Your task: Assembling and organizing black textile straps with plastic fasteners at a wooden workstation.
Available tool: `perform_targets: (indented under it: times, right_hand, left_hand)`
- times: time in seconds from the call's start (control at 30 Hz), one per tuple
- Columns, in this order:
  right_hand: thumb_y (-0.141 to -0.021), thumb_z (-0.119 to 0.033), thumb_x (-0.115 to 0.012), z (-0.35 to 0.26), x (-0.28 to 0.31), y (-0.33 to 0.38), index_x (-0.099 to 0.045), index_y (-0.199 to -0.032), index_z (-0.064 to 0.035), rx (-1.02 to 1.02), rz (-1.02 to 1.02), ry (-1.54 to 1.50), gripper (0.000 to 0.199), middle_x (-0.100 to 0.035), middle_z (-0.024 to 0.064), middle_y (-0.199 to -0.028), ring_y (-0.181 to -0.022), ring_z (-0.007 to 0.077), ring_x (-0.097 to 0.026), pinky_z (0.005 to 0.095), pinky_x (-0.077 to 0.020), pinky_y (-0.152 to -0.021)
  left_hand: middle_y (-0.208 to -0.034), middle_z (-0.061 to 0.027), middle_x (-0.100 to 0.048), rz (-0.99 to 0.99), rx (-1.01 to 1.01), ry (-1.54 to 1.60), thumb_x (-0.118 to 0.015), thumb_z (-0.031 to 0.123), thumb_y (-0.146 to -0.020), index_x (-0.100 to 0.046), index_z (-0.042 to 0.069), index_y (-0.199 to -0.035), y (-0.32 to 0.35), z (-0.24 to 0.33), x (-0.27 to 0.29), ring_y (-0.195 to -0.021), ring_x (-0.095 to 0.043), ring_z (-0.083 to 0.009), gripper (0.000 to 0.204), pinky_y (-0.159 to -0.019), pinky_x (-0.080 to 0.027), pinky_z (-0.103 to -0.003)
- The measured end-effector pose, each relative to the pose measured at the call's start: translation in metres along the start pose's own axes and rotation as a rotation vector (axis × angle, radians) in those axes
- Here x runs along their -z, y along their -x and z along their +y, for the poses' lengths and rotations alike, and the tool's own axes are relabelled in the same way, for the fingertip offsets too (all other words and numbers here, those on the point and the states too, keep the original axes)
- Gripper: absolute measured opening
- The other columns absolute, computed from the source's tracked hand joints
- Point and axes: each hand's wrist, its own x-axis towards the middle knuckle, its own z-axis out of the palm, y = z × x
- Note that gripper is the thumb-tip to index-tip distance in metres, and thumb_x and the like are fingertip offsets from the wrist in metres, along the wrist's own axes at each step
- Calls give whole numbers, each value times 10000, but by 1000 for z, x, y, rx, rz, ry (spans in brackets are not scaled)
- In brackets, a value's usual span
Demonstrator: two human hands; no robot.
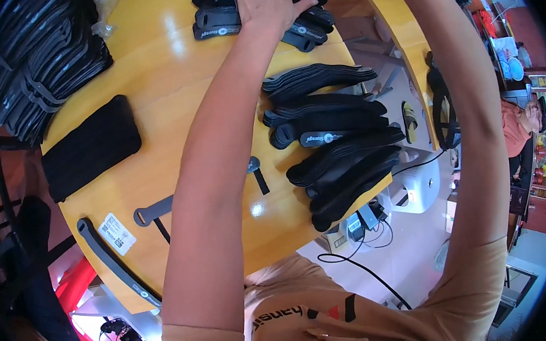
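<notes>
My left hand (266, 3) reaches to the far side of the table and lies on a pile of black straps (218, 22) with grey printed end tabs. Its thumb is stretched out to the right, and the fingertips run off the upper edge. My right arm extends up along the right side, with its hand outside the picture. Nearer me, several folded bundles of black straps (329, 107) lie in a row by the table's right edge. A single strap (156, 210) with a rounded grey end lies partly hidden under my left forearm.
A large stack of black straps (37, 68) fills the table's far left, with a folded black cloth-like piece (92, 147) nearer. A white label (117, 234) and a long dark strap (115, 262) lie by the near left edge. Cables (366, 266) hang below right. Another person (517, 126) is far right.
</notes>
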Motion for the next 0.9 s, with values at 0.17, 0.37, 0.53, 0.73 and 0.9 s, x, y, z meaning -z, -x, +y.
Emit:
perform_targets:
  times: [0.17,0.37,0.53,0.73,0.9]
  right_hand:
    - [-704,-206,-608,-20,45,75,-630,-952,-2,-105,-143,112,322,-646,207,-895,-851,316,-627,387,-486,-709]
    - [-733,-111,-663,105,3,187,-466,-1247,-26,-98,116,-128,557,-543,140,-1026,-950,251,-541,317,-409,-858]
    - [-643,-90,-657,89,-22,229,-545,-938,32,-52,30,-745,338,-449,-22,-752,-694,59,-399,198,-332,-605]
    - [-647,-193,-711,84,-23,267,-550,-890,-17,-85,73,-943,341,-471,-23,-766,-689,70,-418,194,-321,-624]
    - [-604,-232,-746,76,-21,300,-555,-906,-15,-192,98,-1029,418,-479,-19,-765,-692,75,-435,194,-333,-633]
  left_hand:
    - [-1259,-78,-436,75,38,17,-652,540,-705,-460,137,-1282,15,-41,7,-1188,-367,-256,730,-912,-313,-465]
    - [-1347,-107,-359,-229,75,111,-683,515,-692,-395,144,-1341,-10,-25,21,-1261,-280,-308,801,-1006,-263,-489]
    - [-1392,-141,-343,-72,-226,330,-699,292,-766,-368,193,-1365,20,-47,34,-1267,-335,-360,691,-1011,-339,-452]
    - [-1264,-119,-412,-263,-289,-31,-688,190,-734,-456,187,-1287,64,-38,69,-1186,-387,-291,600,-909,-374,-405]
    - [-1260,-112,-413,-310,-239,34,-638,168,-778,-436,163,-1309,59,-32,46,-1168,-398,-274,568,-889,-392,-393]
